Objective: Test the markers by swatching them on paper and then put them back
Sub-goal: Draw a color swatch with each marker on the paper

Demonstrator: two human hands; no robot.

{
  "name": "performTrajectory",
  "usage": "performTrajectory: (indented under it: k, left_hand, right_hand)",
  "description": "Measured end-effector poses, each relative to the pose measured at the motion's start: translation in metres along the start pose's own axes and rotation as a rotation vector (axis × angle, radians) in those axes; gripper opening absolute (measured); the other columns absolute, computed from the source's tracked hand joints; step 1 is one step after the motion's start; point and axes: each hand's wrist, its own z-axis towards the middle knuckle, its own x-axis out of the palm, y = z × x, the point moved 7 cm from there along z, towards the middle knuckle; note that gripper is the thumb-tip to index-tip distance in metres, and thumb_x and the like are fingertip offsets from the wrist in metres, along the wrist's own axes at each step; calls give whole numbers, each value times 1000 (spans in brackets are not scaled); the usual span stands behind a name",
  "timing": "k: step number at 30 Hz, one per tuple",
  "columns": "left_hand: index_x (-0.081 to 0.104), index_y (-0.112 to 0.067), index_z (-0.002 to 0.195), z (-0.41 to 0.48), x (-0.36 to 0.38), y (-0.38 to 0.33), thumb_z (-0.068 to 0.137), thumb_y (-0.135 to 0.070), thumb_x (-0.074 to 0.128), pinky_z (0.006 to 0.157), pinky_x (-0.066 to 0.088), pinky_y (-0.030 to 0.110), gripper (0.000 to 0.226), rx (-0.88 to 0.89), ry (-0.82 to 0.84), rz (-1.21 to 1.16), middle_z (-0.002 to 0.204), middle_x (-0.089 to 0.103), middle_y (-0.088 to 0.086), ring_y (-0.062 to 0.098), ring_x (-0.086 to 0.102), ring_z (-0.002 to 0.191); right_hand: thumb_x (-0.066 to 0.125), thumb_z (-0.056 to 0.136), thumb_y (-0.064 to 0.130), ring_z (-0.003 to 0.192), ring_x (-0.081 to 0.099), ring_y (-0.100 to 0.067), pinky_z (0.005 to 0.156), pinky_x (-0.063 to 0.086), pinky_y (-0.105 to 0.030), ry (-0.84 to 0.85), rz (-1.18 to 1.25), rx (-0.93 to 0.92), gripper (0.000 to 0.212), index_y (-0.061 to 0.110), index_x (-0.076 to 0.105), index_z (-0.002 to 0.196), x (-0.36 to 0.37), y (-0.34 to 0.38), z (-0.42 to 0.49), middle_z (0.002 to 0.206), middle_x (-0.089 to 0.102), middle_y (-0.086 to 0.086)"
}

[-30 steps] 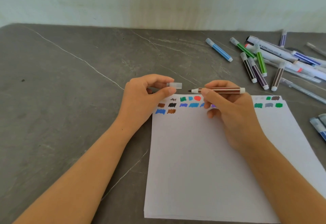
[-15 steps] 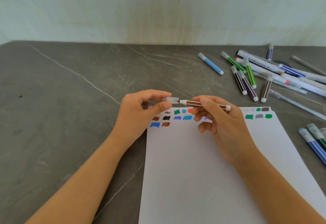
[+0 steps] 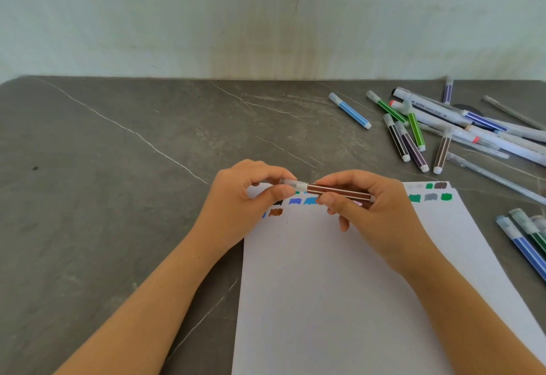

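Swatches point(image 3: 301, 200) line the top edge of the paper point(image 3: 325, 300). Above them the left hand point(image 3: 245, 200) pinches the clear cap point(image 3: 292, 184) onto the brown marker point(image 3: 339, 192) gripped by the right hand point(image 3: 375, 212); returning it to the marker pile point(image 3: 413, 138) on the bench point(image 3: 147, 167) seems left.

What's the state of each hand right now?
Left hand: closed, pinching the clear cap on the end of the brown marker.
Right hand: closed, gripping that marker's barrel.
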Motion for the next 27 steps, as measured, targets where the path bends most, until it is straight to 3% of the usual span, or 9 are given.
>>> performTrajectory:
  k: [3, 9, 14, 19, 22, 27]
  left_hand:
    - [65, -28, 93, -1, 4, 0, 83, -31, 62, 63, 45, 6, 11, 5, 0, 29, 84, 68, -2, 10, 57, 78]
    - [72, -12, 93, -4, 7, 0, 84, -23, 62, 60, 46, 5, 17, -17, -1, -58, 84, 65, -1, 12, 58, 82]
    - [67, -22, 93, -4, 7, 1, 84, -29, 60, 62, 49, 7, 13, -69, -22, -98, 88, 67, -1, 12, 59, 87]
    - [61, -38, 100, -6, 12, 0, 78, -47, 62, 65, 59, 32, 24, -148, -45, -157, 95, 64, -20, 7, 61, 89]
    - [49, -48, 114, -7, 15, -6, 76, -59, 59, 76, 55, 30, 41, -164, -28, -104, 104, 60, -28, -1, 57, 98]
    - [40, -42, 135, -8, 29, -5, 79, -57, 50, 92, 43, 15, 59, -188, 67, 36, 125, 53, -26, -3, 47, 117]
  right_hand:
    - [68, 82, 8, 53, 58, -8, 50, 50, -17, 8, -15, -35, 18, 23, 70, 92, 0, 1, 0, 74, 70, 14]
    - [67, 83, 5, 55, 60, -9, 55, 50, -15, 2, -45, -116, 21, 24, 68, 92, 3, 4, -2, 74, 68, 15]
    - [67, 84, 6, 61, 61, -7, 55, 49, -14, -11, -27, -136, 20, 25, 68, 92, 3, 8, -3, 80, 69, 12]
    - [72, 80, 11, 78, 68, -8, 64, 52, -14, -71, 10, -134, 16, 24, 71, 89, -5, 12, -3, 84, 72, 11]
    - [73, 79, 8, 81, 70, -9, 66, 55, -18, -121, 5, -137, 15, 17, 73, 91, -16, 15, -5, 84, 74, 7]
    - [73, 80, 12, 80, 67, -4, 68, 52, -14, -222, -107, -108, 14, 23, 73, 89, -46, 14, -16, 80, 72, 14]
